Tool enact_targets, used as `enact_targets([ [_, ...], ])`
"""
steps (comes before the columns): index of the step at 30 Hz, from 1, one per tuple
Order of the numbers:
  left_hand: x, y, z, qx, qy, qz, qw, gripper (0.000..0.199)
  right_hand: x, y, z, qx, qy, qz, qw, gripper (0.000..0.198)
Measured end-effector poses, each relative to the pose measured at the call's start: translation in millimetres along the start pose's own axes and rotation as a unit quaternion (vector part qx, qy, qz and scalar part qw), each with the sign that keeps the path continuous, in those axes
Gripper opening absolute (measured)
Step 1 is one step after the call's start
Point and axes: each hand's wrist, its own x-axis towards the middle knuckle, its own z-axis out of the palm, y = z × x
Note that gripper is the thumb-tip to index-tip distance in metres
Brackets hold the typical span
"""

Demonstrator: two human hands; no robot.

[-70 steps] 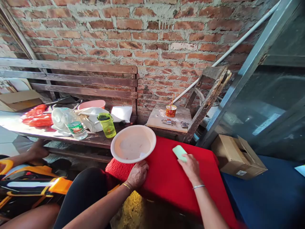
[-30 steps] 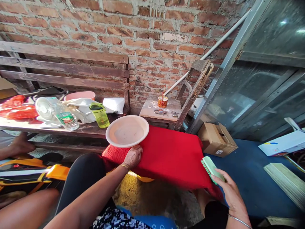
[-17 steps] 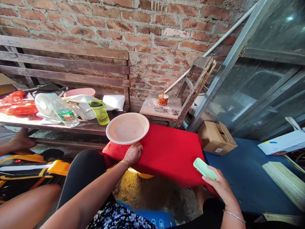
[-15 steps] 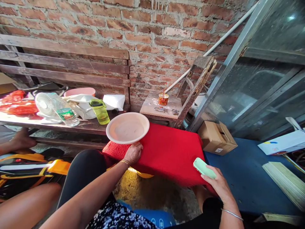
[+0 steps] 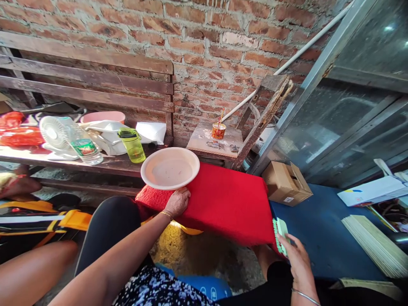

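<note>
A red fuzzy cloth [image 5: 229,204] covers a low bench or table in front of me. My left hand [image 5: 178,202] is closed in a loose fist on the cloth near its front edge, just below the rim of a pale plastic basin [image 5: 170,168]; its fingertips are hidden. At the cloth's right edge, my right hand [image 5: 296,257] grips a light green scrubbing brush [image 5: 282,231]. The brush is tipped on its side, bristles facing left against the cloth's edge.
To the left, a wooden bench [image 5: 127,170] holds a green bottle [image 5: 132,145], a water bottle [image 5: 86,148] and a small fan [image 5: 54,134]. Behind, a small stool [image 5: 204,142] carries padlocks and a cup. At right, a cardboard box [image 5: 287,185] sits on a blue surface [image 5: 318,238].
My right hand has moved right and down, turning the brush from lying flat over the cloth to sideways at its right edge. My left hand stays on the cloth.
</note>
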Motion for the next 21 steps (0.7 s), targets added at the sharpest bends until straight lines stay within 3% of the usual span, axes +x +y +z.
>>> enact_targets([
  [5, 0, 0, 1, -0.003, 0.011, 0.006, 1.0, 0.026, -5, 9, -5, -0.091, 0.079, 0.03, 0.992, 0.095],
  [9, 0, 1, 1, -0.008, 0.003, 0.005, 1.0, 0.026, -23, 7, 5, 0.121, 0.058, 0.056, 0.989, 0.121],
  [11, 1, 1, 0, -0.005, -0.001, 0.006, 1.0, 0.026, -34, 5, 16, 0.193, 0.043, 0.059, 0.979, 0.111],
  [15, 1, 1, -1, -0.003, 0.0, 0.005, 1.0, 0.025, -42, 6, 28, 0.192, 0.034, 0.06, 0.979, 0.084],
  [18, 1, 2, -1, -0.005, -0.003, 0.007, 1.0, 0.026, -37, 12, 25, 0.171, 0.079, 0.069, 0.98, 0.083],
  [21, 2, 3, 0, -0.001, -0.009, 0.001, 1.0, 0.025, -35, 9, 18, 0.104, 0.169, 0.04, 0.979, 0.085],
])
